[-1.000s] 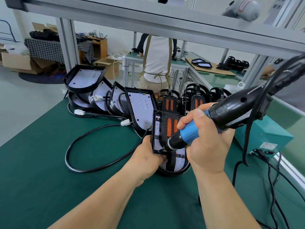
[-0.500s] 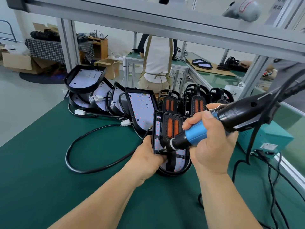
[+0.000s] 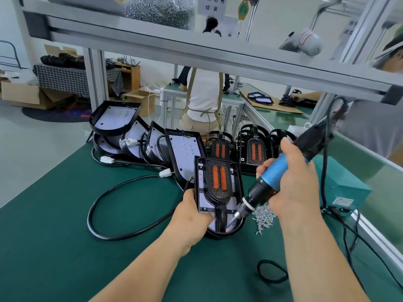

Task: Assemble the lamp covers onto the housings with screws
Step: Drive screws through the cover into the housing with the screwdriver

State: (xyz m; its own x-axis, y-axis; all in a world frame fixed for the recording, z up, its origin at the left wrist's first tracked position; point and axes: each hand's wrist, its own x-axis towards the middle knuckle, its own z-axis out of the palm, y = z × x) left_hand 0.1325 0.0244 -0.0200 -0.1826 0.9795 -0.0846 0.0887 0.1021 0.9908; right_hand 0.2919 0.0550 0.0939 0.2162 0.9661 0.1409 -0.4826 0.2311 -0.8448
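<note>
Evidently mid-job, seen from the head: the left hand grips the near-left edge of a housing on the table, with a cover seated in it. The right hand is wrapped round the screwdriver, bit down at the cover's near end, so a screw is probably being driven. Loose screws lie just beside. Several uncovered housings stand behind, undone.

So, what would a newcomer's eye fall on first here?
The blue electric screwdriver, gripped by the right hand, points its bit down into the lamp with the orange-striped cover at centre. The left hand holds the lamp's left edge on the green table. Loose screws lie beside it on the right.
</note>
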